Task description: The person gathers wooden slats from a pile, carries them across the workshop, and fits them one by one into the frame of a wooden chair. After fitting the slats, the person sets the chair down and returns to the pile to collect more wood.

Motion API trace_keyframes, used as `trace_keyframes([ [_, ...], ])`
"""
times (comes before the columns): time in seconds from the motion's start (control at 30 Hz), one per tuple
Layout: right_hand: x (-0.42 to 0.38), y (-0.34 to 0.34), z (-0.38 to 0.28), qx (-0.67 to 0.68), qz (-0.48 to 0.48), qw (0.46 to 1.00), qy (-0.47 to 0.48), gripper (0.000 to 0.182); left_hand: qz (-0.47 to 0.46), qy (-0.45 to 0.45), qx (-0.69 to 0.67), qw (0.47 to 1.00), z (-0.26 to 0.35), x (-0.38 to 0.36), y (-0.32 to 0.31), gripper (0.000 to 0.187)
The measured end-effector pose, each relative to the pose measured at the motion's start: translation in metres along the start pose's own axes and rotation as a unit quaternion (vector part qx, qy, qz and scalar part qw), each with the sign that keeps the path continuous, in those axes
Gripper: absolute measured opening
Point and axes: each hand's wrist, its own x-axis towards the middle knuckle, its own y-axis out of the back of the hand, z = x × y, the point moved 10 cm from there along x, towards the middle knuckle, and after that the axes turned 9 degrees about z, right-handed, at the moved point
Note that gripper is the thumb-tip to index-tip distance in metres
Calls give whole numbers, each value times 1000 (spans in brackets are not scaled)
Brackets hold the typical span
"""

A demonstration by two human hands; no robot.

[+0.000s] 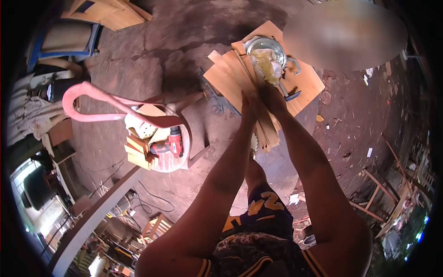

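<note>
My left hand [249,102] closes on several thin wooden strips [263,127], which slant down between my forearms. Just beside it, my right hand [273,98] is closed at the right edge of the same strips; its fingertips are in shadow and partly hidden. Beyond my hands, a yellowish crumpled plastic bag [266,64] lies over a round glass-like dish [265,44]. Both rest on a wooden board top [308,83]. A blue-handled tool [292,96] and a clamp-like grey piece [295,67] lie to the right of my right hand.
To the left stands a pink plastic chair [92,102] with a red cordless drill [175,142], wood offcuts [137,151] and a pale perforated shoe [140,127] on its seat. A blurred patch covers the upper right. A dark cable [154,196] and scraps [369,151] lie on the floor.
</note>
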Motion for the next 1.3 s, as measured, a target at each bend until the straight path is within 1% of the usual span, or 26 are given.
trace_keyframes([
  [0.03,-2,1,-2,9,6,1000,9,44,-23,26,-32,999,-2,-6,-4,61],
  [0.07,-4,1,3,31,-1,999,-26,42,2,-37,13,999,0,1,0,69],
  [0.1,-6,-2,8,28,-10,999,-17,42,13,-41,5,999,2,-1,3,69],
  [0.17,-6,10,7,69,60,988,124,42,-32,44,7,998,-7,-9,5,75],
  [0.2,-12,14,31,139,67,985,74,40,-54,-62,100,992,-8,-8,17,77],
  [0.23,-27,17,48,209,66,976,21,39,-51,-73,174,981,5,-28,36,78],
  [0.27,-45,53,27,117,174,977,31,36,-48,-83,247,964,19,-48,55,79],
  [0.3,-62,63,27,69,179,979,71,35,-33,-102,275,955,23,-67,80,80],
  [0.37,-102,87,16,108,170,979,33,27,-27,-31,308,951,25,-120,141,77],
  [0.4,-121,91,8,136,154,977,59,25,-34,-42,370,928,25,-147,177,75],
  [0.43,-154,101,-41,92,129,978,138,19,-61,-65,405,910,20,-171,214,75],
  [0.47,-178,100,-66,32,114,985,129,20,-67,-6,441,895,44,-216,246,76],
  [0.5,-202,89,-82,6,70,986,149,20,-40,13,435,900,30,-244,297,77],
  [0.53,-226,73,-99,-19,29,984,173,20,-9,18,479,878,4,-267,353,77],
  [0.57,-254,54,-120,34,2,977,209,19,20,21,495,869,-10,-293,403,76],
  [0.6,-290,34,-165,45,-57,969,236,18,52,57,483,872,3,-336,440,77],
  [0.63,-322,8,-188,57,-110,962,242,15,92,49,460,882,6,-369,479,77],
  [0.67,-348,-28,-198,140,-153,939,275,11,145,62,422,893,2,-407,522,77],
  [0.7,-391,-53,-240,170,-213,930,247,10,195,76,382,900,-6,-444,564,77],
  [0.8,-503,-137,-337,114,-287,889,339,11,346,27,258,902,-27,-556,674,76],
  [0.83,-536,-168,-363,116,-297,864,390,11,373,27,233,898,-43,-595,702,76],
  [0.9,-617,-226,-422,134,-387,811,418,13,446,33,184,875,-68,-670,755,75],
  [1.03,-760,-330,-483,83,-513,736,434,17,563,62,70,821,-140,-819,825,73],
  [1.13,-853,-383,-504,-14,-591,642,488,20,626,70,-15,776,-200,-895,859,72],
  [1.23,-909,-447,-509,-84,-628,601,487,21,666,75,-117,733,-252,-928,876,72],
  [1.3,-945,-497,-515,-116,-646,571,492,21,664,105,-146,725,-280,-938,879,73],
])
